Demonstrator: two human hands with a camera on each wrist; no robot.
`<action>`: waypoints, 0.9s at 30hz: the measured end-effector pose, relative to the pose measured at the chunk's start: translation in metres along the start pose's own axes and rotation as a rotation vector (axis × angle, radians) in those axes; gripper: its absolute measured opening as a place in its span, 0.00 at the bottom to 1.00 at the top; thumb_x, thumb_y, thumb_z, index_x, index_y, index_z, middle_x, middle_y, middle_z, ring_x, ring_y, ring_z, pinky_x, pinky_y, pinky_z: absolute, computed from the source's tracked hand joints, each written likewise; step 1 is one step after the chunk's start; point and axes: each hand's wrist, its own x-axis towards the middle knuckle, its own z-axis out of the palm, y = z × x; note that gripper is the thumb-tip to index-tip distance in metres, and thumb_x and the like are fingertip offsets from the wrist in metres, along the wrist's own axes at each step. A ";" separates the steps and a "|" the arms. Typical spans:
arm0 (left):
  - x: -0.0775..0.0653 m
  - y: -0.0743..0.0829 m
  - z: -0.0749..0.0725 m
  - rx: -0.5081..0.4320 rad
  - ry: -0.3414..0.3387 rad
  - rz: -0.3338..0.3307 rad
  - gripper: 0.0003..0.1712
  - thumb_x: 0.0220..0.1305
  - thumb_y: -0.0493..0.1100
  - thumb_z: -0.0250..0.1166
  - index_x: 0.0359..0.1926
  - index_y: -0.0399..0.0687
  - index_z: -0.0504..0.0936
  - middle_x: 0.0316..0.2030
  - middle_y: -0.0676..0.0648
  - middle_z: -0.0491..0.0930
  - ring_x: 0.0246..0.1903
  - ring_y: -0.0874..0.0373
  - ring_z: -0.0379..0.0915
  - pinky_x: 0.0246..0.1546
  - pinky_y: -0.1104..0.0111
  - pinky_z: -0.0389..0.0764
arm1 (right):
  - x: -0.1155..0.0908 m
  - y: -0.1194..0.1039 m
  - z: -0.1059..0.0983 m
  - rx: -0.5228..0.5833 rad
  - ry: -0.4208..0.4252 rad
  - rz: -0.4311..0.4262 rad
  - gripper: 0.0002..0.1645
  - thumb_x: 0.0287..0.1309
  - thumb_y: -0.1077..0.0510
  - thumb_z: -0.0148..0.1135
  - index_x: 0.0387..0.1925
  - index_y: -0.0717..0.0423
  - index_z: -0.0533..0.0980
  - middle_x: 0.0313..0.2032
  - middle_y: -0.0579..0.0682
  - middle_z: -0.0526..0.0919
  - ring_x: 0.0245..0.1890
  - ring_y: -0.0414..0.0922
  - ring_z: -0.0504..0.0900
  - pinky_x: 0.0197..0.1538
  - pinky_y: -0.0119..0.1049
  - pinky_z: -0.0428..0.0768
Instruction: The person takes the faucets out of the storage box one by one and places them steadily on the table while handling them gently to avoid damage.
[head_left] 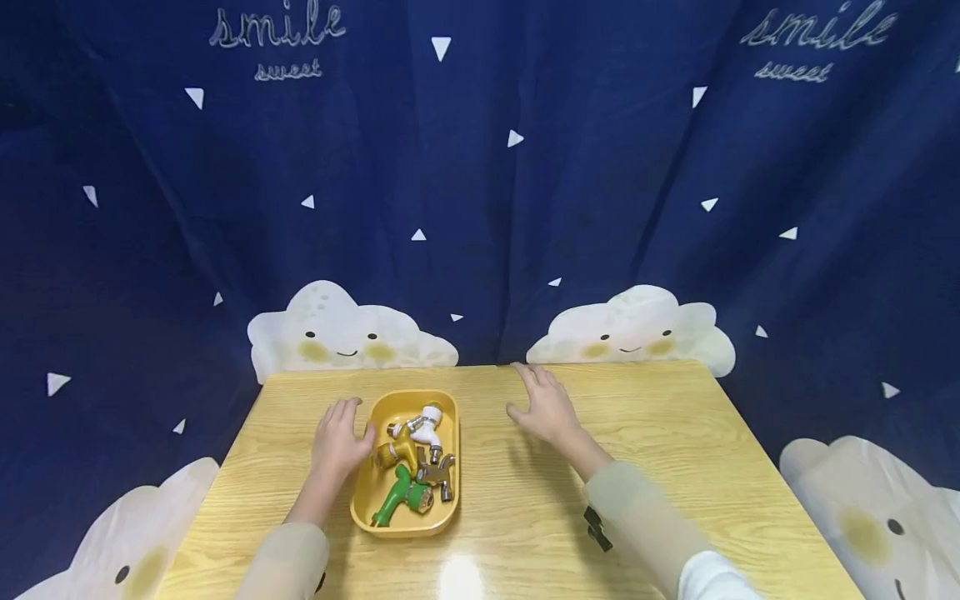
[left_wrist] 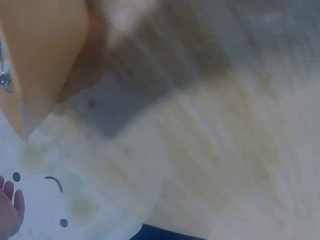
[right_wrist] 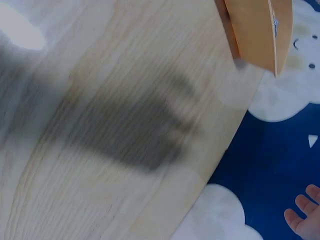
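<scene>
A yellow plastic tray (head_left: 452,517) stands left of the table's middle and holds several taps. Among them are a white tap (head_left: 427,427), a golden-yellow tap (head_left: 406,448), a green tap (head_left: 401,496) and a bronze-coloured tap (head_left: 437,475). My left hand (head_left: 339,440) is beside the tray's left side, its thumb overlapping the rim in the head view. To the right of the tray, my right hand (head_left: 547,408) hovers over the table with fingers spread and nothing in them. The tray's wall (right_wrist: 250,30) also shows in the right wrist view, apart from the right hand (right_wrist: 306,214).
The wooden table (head_left: 675,450) ends at a dark blue curtain (head_left: 480,208) with smiling clouds and white triangles. Dark wrist straps show at both sleeves. Shadows of the arms fall across the tabletop.
</scene>
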 end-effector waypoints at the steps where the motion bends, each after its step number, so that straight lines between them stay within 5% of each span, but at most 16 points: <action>1: -0.004 -0.002 0.001 -0.004 -0.003 -0.005 0.29 0.51 0.44 0.62 0.52 0.32 0.70 0.45 0.35 0.73 0.48 0.40 0.67 0.53 0.50 0.66 | -0.001 -0.004 0.003 0.012 -0.006 -0.008 0.42 0.46 0.47 0.61 0.64 0.51 0.61 0.57 0.58 0.67 0.56 0.56 0.67 0.54 0.54 0.68; 18: -0.062 -0.020 0.017 -0.112 -0.013 -0.119 0.28 0.47 0.41 0.68 0.49 0.33 0.72 0.35 0.40 0.74 0.37 0.44 0.71 0.36 0.54 0.75 | -0.013 -0.042 0.041 0.058 -0.110 -0.057 0.42 0.47 0.47 0.60 0.64 0.47 0.59 0.58 0.57 0.67 0.58 0.55 0.67 0.56 0.52 0.67; 27: -0.075 -0.022 0.022 -0.118 -0.030 -0.162 0.27 0.47 0.41 0.67 0.49 0.35 0.73 0.34 0.43 0.74 0.35 0.47 0.71 0.33 0.56 0.74 | -0.018 -0.062 0.058 0.071 -0.154 -0.101 0.42 0.45 0.46 0.61 0.64 0.49 0.60 0.58 0.56 0.68 0.58 0.54 0.67 0.57 0.50 0.67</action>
